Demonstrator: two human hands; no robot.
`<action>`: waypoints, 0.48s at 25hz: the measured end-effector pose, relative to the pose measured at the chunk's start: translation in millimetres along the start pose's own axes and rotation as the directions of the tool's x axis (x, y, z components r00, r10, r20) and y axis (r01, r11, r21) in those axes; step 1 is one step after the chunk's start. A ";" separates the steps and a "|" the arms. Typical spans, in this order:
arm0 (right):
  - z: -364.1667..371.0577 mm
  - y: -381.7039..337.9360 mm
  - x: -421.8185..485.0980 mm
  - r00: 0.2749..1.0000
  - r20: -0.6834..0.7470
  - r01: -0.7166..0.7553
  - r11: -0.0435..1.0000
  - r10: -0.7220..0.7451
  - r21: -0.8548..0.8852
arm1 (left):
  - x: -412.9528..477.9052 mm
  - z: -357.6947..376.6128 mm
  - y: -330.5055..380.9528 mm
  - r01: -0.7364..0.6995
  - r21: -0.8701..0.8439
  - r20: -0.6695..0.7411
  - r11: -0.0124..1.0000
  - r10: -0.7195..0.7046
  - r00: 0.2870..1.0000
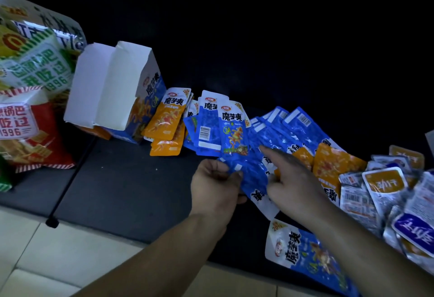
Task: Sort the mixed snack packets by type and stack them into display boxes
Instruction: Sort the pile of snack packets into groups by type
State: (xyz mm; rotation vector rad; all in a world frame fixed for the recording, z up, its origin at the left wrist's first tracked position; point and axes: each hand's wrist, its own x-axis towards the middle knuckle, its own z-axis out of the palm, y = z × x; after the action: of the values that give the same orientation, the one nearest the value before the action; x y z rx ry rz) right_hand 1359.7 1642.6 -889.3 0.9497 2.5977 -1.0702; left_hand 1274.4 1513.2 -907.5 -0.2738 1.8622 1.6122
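- Left hand (216, 185) grips a bunch of blue packets (254, 179) over the bench (122, 179).
- Right hand (291, 180) pokes one finger in; I cannot tell its grip.
- Next, probably: stack them in the display box (112, 92), well to the left.

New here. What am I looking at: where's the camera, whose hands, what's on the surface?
No robot: one head-worn camera looks down at a person's bare hands. The left hand grips a fan of small blue foil snack packets; the right hand lays a straight index finger on them, other fingers hidden. On the dark surface: an open white cardboard display box, small orange foil packets beside it, silver pouches with brown and purple labels far right, large crisp bags far left.
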 end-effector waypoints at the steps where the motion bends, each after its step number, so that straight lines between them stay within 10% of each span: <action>1: 0.3 2.0 0.1 1.000 0.004 0.008 1.000 -0.008 -0.024 | 0.6 -4.0 0.8 -0.020 0.027 0.006 0.999 0.020 1.000; 8: 26.5 -13.7 -19.7 0.917 -0.218 0.297 0.937 -0.334 -0.185 | -1.8 -89.5 -4.8 -0.147 0.388 -0.003 0.910 0.160 0.987; 12: 64.5 -40.0 -38.0 0.977 0.005 0.214 0.973 -0.215 -0.085 | 6.7 -113.0 2.3 -0.155 0.424 -0.046 0.892 0.192 0.980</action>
State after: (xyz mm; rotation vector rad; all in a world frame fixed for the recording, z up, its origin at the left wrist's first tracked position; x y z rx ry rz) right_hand 1359.6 1558.3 -898.8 0.6647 2.7744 -0.9946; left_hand 1230.3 1409.0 -906.0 0.0133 2.2984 1.2779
